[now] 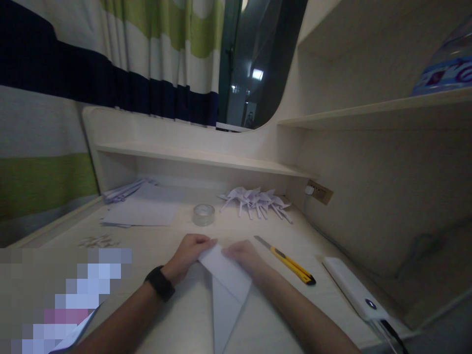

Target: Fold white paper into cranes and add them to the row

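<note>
Flat on the pale wooden desk [155, 246], dead centre and close to the near edge: a folded sheet of white paper [226, 282], pointed at its far end, widening toward the camera, with a crease down the middle. Pressed onto its far left edge, the left hand [188, 255] — fingers curled over and down on the fold, a black wristband [160, 283] just behind it. Pressed onto the far right edge, the right hand [245, 255], knuckles up, fingertips bent flat against the paper; neither hand gripping or lifting, both simply bearing down (how the thumbs lie, impossible to tell). Just right of the right hand, a yellow utility knife [289, 260] with blade extended, lying diagonally. Further right, near the desk's edge, a white power bank [356, 290] with a cable at its near end. Behind the hands, a roll of clear tape [203, 215] standing on its side face. Back right, below the low shelf [199, 156], a cluster of small folded paper shapes [256, 200]. Back left, a loose stack of white sheets [142, 209]. Striped curtain [110, 59] behind — blue, white, green.
</note>
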Demonstrator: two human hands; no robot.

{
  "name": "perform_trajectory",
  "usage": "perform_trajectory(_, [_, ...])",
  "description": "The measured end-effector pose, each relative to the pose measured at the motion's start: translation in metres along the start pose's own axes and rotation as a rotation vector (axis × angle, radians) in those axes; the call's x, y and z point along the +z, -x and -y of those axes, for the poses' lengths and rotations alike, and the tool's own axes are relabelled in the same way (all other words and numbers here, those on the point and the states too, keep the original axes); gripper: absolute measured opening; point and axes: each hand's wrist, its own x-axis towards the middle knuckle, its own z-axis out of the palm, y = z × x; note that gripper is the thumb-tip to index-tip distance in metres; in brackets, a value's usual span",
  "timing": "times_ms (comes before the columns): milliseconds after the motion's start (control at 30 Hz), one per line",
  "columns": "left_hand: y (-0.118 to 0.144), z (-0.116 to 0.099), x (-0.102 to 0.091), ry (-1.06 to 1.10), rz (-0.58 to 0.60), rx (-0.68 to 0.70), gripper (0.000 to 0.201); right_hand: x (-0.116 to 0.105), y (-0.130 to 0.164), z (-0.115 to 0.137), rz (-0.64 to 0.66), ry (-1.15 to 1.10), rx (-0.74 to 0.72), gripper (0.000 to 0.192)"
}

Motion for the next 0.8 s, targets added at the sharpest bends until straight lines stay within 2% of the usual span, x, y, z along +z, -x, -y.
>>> perform_trajectory(67, [0.0,0.001,-0.001,0.009,0.004,-0.034,0.038,0.0,0.0,0.001,0.002,-0.034,0.013,0.028])
perform_trajectory(233, [0.0,0.004,-0.003,0.043,0.11,-0.059,0.036,-0.001,0.002,0.0,-0.001,-0.073,0.031,0.018])
perform_trajectory(600, [0.001,-0.003,-0.005,0.115,0.089,-0.064,0.035,-0.008,-0.003,-0.005,-0.004,-0.071,0.01,0.02])
perform_trajectory(800, [-0.002,0.007,-0.012,0.023,0.261,-0.07,0.027,-0.008,-0.001,-0.005,0.107,-0.013,0.044,0.018])
